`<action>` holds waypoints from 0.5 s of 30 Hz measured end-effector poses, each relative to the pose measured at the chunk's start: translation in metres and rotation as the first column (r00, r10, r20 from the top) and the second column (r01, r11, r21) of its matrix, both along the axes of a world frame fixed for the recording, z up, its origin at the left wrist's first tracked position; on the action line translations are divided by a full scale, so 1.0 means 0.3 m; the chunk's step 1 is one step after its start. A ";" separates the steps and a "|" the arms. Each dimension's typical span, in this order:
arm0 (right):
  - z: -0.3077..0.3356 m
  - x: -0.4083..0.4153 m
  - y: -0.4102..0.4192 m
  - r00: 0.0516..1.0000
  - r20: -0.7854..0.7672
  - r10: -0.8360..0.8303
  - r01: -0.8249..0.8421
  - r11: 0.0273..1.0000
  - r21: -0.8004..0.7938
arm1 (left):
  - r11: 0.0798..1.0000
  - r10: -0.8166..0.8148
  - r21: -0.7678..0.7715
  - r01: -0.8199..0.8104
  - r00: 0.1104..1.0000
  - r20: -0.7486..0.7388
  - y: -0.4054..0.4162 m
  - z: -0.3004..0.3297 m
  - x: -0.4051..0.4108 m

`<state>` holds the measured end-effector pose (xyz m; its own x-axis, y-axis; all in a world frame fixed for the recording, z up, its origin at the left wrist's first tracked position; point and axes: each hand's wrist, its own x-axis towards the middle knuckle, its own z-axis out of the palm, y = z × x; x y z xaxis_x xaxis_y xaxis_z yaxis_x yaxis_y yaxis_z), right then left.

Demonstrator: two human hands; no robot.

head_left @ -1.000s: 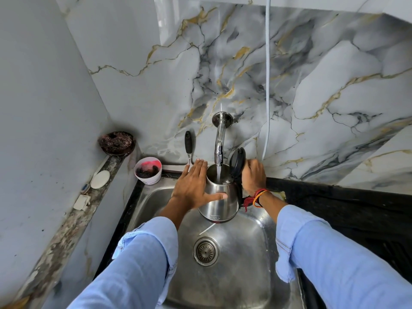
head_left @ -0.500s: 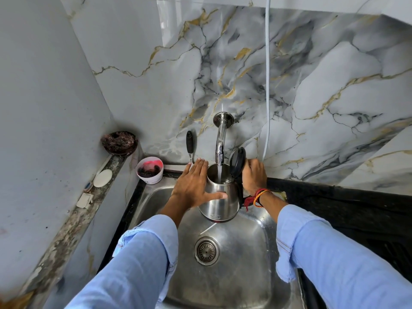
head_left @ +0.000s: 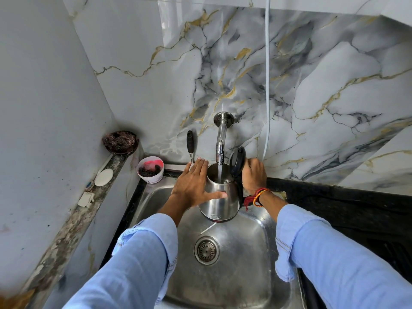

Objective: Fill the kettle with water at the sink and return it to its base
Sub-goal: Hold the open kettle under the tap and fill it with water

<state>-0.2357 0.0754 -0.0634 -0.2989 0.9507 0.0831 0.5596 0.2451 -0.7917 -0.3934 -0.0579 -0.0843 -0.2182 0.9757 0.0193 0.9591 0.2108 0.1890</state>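
- Almost nothing has changed since a moment ago: the kettle [head_left: 219, 197] is in the same spot in the middle of the frame, held up over the sink [head_left: 256, 264], right under the tap [head_left: 220, 143].
- Water still runs from the tap straight down into the open top of the kettle.
- That tells me the filling step is still going on. I cannot see how high the water is inside.
- The kettle's black lid [head_left: 237, 160] stands flipped up on the right side of the kettle.
- The left hand [head_left: 192, 186] lies flat and open against the left side of the kettle, fingers spread and the thumb across the front. It steadies the kettle more than it grabs it.
- The right hand [head_left: 254, 176] is closed at the kettle's handle side, just right of the lid. The handle itself is mostly hidden, so I judge it holds the handle.
- The base is nowhere in the frame, so the trip back is not yet done.
- There is a small label low on the front of the kettle, but it is too small and blurry to read. I see no other writing.
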 end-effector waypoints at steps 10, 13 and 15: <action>0.004 -0.002 -0.002 1.000 -0.025 -0.014 0.014 1.000 -0.003 | 0.999 -0.003 0.032 0.002 1.000 0.029 0.007 -0.004 -0.005; 0.000 -0.002 0.001 0.999 -0.038 -0.012 0.012 1.000 -0.011 | 0.999 0.023 0.038 -0.033 0.970 0.242 0.015 0.022 -0.009; 0.000 -0.003 0.002 0.999 -0.032 -0.031 0.031 0.999 -0.008 | 0.993 0.067 0.054 -0.105 0.875 0.480 0.037 0.054 -0.013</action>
